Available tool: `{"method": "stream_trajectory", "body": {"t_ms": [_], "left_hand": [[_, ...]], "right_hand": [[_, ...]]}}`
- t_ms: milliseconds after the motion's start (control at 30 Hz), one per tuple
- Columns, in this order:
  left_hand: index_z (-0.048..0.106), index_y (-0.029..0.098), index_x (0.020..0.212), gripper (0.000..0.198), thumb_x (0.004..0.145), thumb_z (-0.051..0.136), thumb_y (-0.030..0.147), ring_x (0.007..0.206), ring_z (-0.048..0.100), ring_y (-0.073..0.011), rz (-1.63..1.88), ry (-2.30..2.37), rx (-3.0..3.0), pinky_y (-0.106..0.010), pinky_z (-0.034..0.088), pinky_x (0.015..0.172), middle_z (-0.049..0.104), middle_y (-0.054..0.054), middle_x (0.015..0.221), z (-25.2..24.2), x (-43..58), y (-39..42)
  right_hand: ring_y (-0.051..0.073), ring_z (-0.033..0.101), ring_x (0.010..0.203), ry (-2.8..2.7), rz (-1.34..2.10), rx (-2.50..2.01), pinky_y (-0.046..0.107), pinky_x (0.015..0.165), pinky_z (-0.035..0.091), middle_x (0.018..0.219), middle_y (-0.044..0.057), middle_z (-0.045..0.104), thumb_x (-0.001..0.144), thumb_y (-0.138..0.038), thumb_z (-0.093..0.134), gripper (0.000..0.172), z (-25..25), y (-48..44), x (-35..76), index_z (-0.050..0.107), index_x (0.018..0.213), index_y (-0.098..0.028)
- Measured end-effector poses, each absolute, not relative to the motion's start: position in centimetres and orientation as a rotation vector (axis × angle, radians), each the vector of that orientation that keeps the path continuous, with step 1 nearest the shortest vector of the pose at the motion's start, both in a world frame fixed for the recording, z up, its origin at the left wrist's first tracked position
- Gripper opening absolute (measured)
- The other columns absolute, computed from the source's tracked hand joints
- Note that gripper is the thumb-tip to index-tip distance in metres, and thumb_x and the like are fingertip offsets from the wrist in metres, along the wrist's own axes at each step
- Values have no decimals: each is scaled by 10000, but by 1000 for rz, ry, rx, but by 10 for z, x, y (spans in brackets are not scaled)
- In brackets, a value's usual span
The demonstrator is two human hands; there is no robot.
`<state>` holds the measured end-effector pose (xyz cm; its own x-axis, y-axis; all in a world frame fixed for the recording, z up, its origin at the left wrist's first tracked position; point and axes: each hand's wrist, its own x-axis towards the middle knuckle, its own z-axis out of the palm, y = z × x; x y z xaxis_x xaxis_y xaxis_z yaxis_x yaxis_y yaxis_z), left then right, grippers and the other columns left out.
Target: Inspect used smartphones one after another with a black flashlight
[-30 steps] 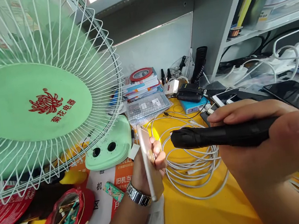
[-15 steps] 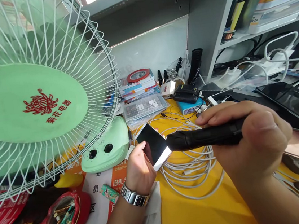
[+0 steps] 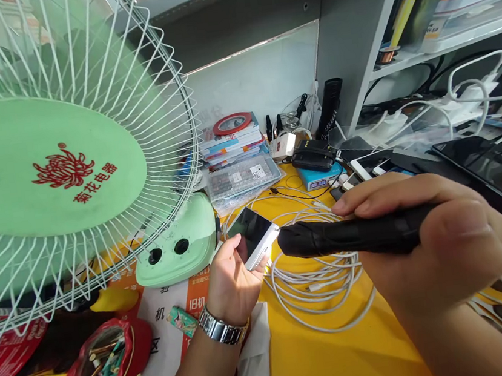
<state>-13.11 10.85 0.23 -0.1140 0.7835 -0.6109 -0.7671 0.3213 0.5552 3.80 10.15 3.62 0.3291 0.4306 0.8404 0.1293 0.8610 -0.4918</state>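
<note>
My left hand (image 3: 229,276), with a metal watch on the wrist, holds a white smartphone (image 3: 254,236) with its dark screen facing up. In my right hand (image 3: 440,238) is a thick black pen-shaped tool (image 3: 357,236), gripped around the shaft, index finger stretched along the top. The tool's blunt tip points left and sits just right of the phone's lower edge, almost touching it. Both hover above a coil of white cable (image 3: 315,265) on the yellow tabletop (image 3: 326,355).
A green table fan (image 3: 61,168) fills the left, its base (image 3: 176,252) beside my left hand. A red pouch of sticks (image 3: 104,371) lies front left. Boxes with a tape roll (image 3: 236,138), chargers (image 3: 316,158), phones (image 3: 367,167) and a tablet (image 3: 496,170) crowd the back and right.
The phone has gone from standing on edge to lying screen-up in my left hand, then lowered a little and tilted flatter. The tool's tip has stayed close to the phone.
</note>
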Motion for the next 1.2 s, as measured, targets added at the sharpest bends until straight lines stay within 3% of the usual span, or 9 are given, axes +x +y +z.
{"method": "stream_trajectory", "body": {"t_ms": [200,467,533,733,1000,1200], "left_hand": [[572,156,768,180,899,494,61,585,642,-85,1347,1040,16,-193,576,566,643,32,683,2,-131,109],[635,55,948,218,933,427,118,850,724,-227,1267,927,61,-234,598,614,727,-149,947,4,-131,111],[626,49,1010,235,939,415,122,853,725,-219,1275,931,53,-210,590,594,726,-149,984,5,-131,111],[559,20,1206,319,946,411,129,890,722,-203,1294,935,49,-168,582,585,717,-156,1073,8,-133,112],[572,6,1152,280,931,428,98,757,737,-196,1297,933,36,-183,586,554,754,-126,871,7,-133,112],[528,15,1267,360,939,414,108,874,727,-205,1293,920,47,-182,594,579,727,-150,1064,5,-134,114]], "right_hand": [[167,606,675,-1252,156,-522,281,578,479,676,61,539,1041,-369,470,443,35,101,38,567,711,-90],[169,601,671,-1253,150,-544,287,577,475,686,68,546,1034,-338,461,414,35,101,40,551,714,-91],[167,602,677,-1275,147,-558,288,589,480,698,69,552,1025,-287,453,378,35,101,41,548,718,-89],[168,602,675,-1246,143,-542,277,585,471,692,79,554,1025,-354,483,428,37,100,40,552,705,-79],[168,603,665,-1250,148,-517,278,576,473,676,72,543,1016,-323,492,404,36,103,41,557,705,-74],[164,602,659,-1217,170,-518,271,569,473,669,67,541,1022,-374,505,445,37,103,41,558,695,-77]]}}
